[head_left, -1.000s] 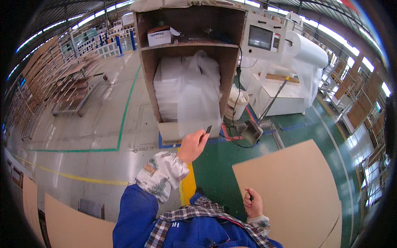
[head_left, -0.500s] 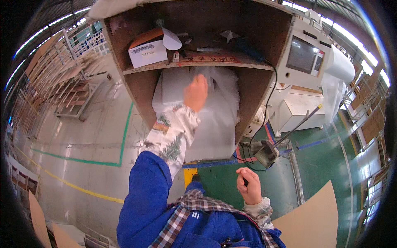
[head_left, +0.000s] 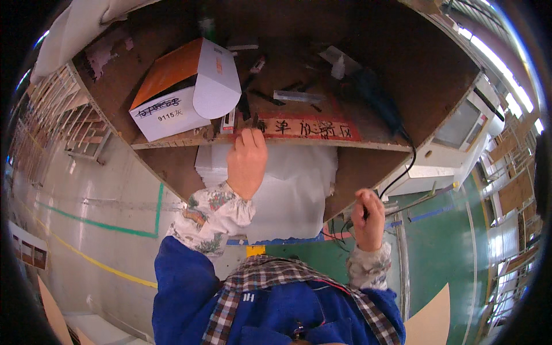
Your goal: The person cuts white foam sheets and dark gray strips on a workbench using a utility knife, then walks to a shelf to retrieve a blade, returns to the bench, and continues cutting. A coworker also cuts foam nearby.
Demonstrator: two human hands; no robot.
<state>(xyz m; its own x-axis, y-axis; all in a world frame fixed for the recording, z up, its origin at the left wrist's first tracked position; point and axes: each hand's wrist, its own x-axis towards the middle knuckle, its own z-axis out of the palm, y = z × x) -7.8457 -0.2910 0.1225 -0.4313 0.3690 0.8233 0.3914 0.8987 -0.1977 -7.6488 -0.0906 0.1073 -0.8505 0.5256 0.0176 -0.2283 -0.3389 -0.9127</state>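
Observation:
At the front edge of the wooden shelf is my left hand, its fingers pinched together. A small dark piece shows just above the fingertips; I cannot make out what it is. My right hand is held lower and to the right, in front of the cabinet, with curled fingers around something dark that is mostly hidden. Close to my left hand stand a small white-and-red box and a larger orange-and-white carton with its flap up. Dark slim tools lie behind the fingertips.
A clear strip, a small white bottle and a blue corded tool lie farther along the shelf. The black cord hangs past its right edge. White foam sheets fill the compartment below.
My left hand has moved from in front of the foam sheets to the shelf's front edge. The right hand has risen toward the cabinet. The shelf now appears nearer.

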